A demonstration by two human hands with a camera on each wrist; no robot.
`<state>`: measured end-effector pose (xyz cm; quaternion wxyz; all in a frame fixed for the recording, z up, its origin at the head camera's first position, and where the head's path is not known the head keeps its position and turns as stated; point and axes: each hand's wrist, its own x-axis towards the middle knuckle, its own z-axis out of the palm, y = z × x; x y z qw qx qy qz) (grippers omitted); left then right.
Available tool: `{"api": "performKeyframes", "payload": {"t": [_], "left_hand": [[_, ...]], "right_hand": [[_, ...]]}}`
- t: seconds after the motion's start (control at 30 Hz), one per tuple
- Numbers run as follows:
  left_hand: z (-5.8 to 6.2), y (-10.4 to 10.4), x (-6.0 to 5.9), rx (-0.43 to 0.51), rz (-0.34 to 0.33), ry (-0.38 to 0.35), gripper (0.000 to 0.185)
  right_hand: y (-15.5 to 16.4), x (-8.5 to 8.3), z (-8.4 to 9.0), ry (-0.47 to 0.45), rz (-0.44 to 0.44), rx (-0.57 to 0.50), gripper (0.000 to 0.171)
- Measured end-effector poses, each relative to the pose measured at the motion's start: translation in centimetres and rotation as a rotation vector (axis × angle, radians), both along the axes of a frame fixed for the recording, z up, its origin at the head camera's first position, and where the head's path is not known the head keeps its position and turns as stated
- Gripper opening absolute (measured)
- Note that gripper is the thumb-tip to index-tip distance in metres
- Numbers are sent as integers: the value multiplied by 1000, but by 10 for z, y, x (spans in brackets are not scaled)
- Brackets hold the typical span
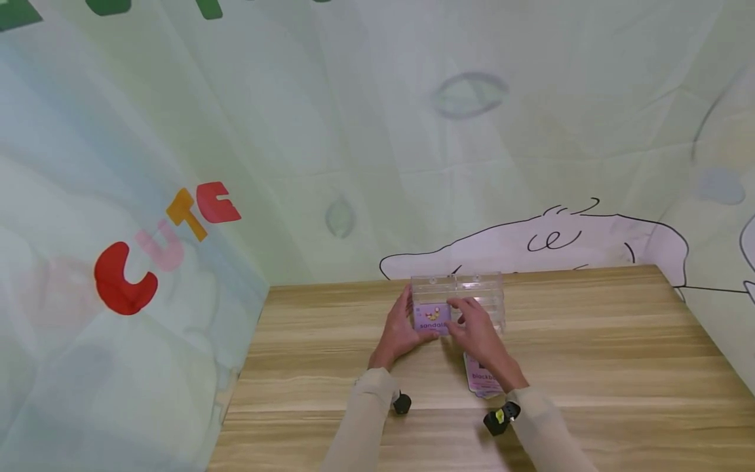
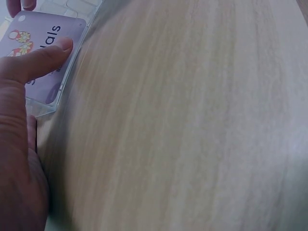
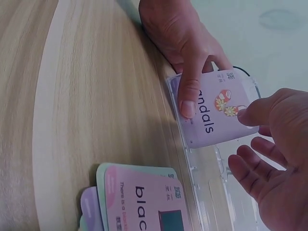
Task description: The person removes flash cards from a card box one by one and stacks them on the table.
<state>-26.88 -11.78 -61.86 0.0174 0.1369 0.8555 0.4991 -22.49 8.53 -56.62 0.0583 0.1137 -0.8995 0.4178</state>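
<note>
A purple "sandals" flashcard (image 1: 432, 316) lies at the left compartment of a clear plastic box (image 1: 433, 282). My left hand (image 1: 400, 335) grips the box's left side, its thumb (image 2: 41, 62) pressed across the lower part of the card. From the other side my right hand (image 1: 479, 335) pinches the card's edge, with the thumb on its face and the index finger behind; the other fingers are loosely bent. In the right wrist view a stack of flashcards (image 3: 144, 192), topped by a pink "blackboard" card, lies on the table near the box. My right forearm partly covers that stack in the head view.
The box's right compartment (image 1: 489, 301) is divided by clear walls. The wooden table (image 1: 619, 367) ends at a printed cloth backdrop (image 1: 377, 131) just behind the box. Dark devices (image 1: 498, 421) sit at both wrists.
</note>
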Motion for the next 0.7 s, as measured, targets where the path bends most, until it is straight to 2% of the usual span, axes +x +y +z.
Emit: {"api": "performKeyframes", "payload": {"t": [0.3,0.53,0.7], "left_hand": [[0,0,0,1,2,6,130],[-1,0,0,-11,-2,19,128],[-1,-1,-1,-3,-13,45,129]], "right_hand": [[-3,0,-4,70,15,-22,45],[-5,-1,-9,64,36,-21,45],[-6,-3,-13,132,41,-18,43]]}}
